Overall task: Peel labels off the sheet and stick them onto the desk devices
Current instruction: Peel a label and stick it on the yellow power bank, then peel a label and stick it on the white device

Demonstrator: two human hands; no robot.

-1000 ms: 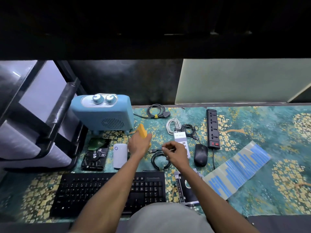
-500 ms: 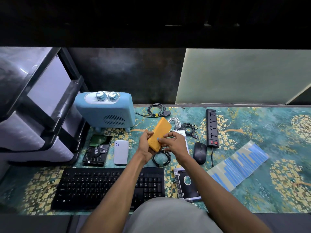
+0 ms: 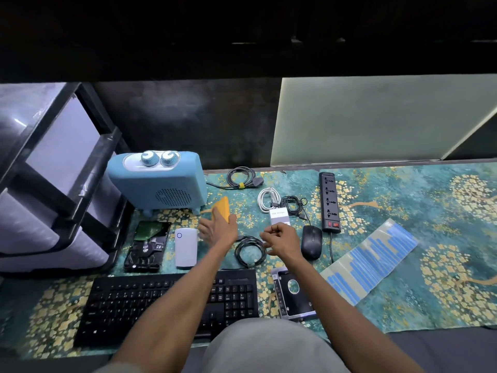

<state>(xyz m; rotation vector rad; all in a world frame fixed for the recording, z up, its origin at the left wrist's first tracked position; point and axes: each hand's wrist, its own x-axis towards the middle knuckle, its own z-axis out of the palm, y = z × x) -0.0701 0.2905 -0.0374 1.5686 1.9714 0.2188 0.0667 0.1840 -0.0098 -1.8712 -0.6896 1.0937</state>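
The label sheet (image 3: pixel 371 259), a grey backing with several blue strips, lies on the patterned mat to the right. My left hand (image 3: pixel 219 228) holds an orange flat device (image 3: pixel 222 207) by its near end, low over the mat in front of the blue heater (image 3: pixel 158 181); the hand is blurred. My right hand (image 3: pixel 282 239) hovers with curled fingers above a black cable coil (image 3: pixel 248 250), just below a white charger box (image 3: pixel 279 215). Nothing shows between its fingers.
Spread on the mat are a black keyboard (image 3: pixel 166 302), a bare hard drive (image 3: pixel 148 246), a white device (image 3: pixel 185 247), a mouse (image 3: pixel 311 242), a power strip (image 3: pixel 329 201), a drive caddy (image 3: pixel 293 294) and a white cable (image 3: pixel 269 197). Plastic drawers (image 3: pixel 40 184) stand at the left.
Half a second ago both hands held the orange device raised. Now the right hand has let go and drawn back right, and the left has carried the device down and away toward the heater.
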